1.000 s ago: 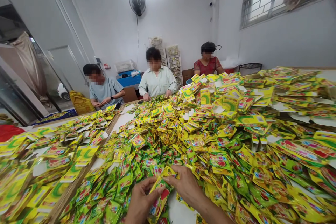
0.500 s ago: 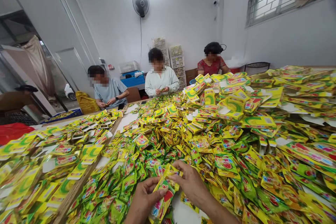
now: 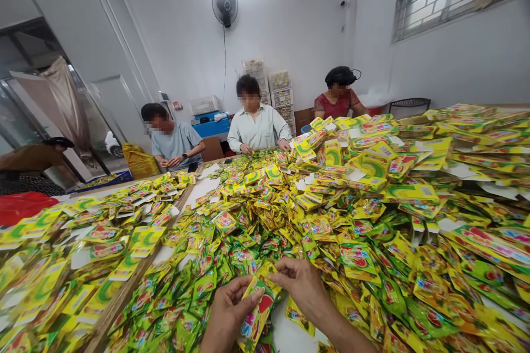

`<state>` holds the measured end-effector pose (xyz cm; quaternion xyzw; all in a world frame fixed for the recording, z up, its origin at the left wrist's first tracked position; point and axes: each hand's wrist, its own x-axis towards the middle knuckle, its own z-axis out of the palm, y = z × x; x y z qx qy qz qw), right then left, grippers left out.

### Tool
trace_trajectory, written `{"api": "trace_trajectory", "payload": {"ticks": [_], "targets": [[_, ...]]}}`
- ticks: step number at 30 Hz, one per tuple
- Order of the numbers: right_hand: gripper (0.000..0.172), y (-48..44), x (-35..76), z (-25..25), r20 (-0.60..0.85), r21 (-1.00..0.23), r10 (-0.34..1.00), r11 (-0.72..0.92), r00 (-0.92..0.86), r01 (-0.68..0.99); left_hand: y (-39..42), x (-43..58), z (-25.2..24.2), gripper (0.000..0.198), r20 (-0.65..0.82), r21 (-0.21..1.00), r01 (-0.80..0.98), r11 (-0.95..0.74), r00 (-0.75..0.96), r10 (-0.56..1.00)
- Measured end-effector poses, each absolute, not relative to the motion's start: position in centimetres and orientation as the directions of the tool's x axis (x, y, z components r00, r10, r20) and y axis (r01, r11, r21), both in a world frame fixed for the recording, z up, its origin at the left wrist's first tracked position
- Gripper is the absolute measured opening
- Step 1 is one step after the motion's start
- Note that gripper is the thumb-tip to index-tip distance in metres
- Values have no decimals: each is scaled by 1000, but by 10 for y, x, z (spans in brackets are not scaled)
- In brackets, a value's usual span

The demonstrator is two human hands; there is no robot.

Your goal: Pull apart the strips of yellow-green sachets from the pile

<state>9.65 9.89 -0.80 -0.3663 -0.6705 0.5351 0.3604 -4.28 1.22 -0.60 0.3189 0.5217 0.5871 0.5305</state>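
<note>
Near the bottom middle, my left hand (image 3: pixel 232 304) is closed round a small yellow and green carton (image 3: pixel 259 311) with a watermelon picture, its thumb lying across the front. My right hand (image 3: pixel 301 289) pinches at the carton's upper end, fingers bent together. Whether a flap or a sachet lies under those fingertips is hidden. The carton is tilted, its top leaning away to the right. Around both hands spreads a heap of shiny sachets, green ones (image 3: pixel 205 287) on the left and yellow ones (image 3: pixel 351 309) on the right.
Flat yellow cartons (image 3: pixel 414 193) are piled high at the right. More cartons (image 3: pixel 45 292) lie left of a wooden strip (image 3: pixel 120 298). Across the table sit three people, one in a pale shirt (image 3: pixel 259 129); another person (image 3: pixel 33 160) bends at far left. Crates (image 3: pixel 284 98) stand behind.
My right fingers have shifted slightly at the carton's upper end, and the yellow piece there sticks out less. The person in the pale shirt has spread both hands onto the heap.
</note>
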Motion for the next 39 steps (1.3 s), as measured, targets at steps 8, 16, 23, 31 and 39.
{"api": "trace_trajectory", "payload": {"ticks": [8, 16, 23, 31, 39], "targets": [[23, 107, 97, -16, 7, -998, 856, 35, -517, 43, 9, -45, 0, 30, -211, 954, -247, 171, -148, 966], [10, 92, 100, -9, 225, -797, 814, 470, -535, 379, 5, -50, 4, 31, -248, 940, -279, 195, -169, 954], [8, 90, 98, -10, 150, -843, 821, 397, -551, 362, 8, -53, -2, 32, -248, 938, -284, 199, -148, 957], [6, 92, 99, -7, 193, -848, 868, 383, -457, 367, 7, -52, -3, 30, -158, 965, -231, 125, -130, 979], [11, 91, 103, 3, 414, -787, 788, 562, -456, 256, 7, -52, -4, 29, -183, 959, -241, 150, -121, 976]]}}
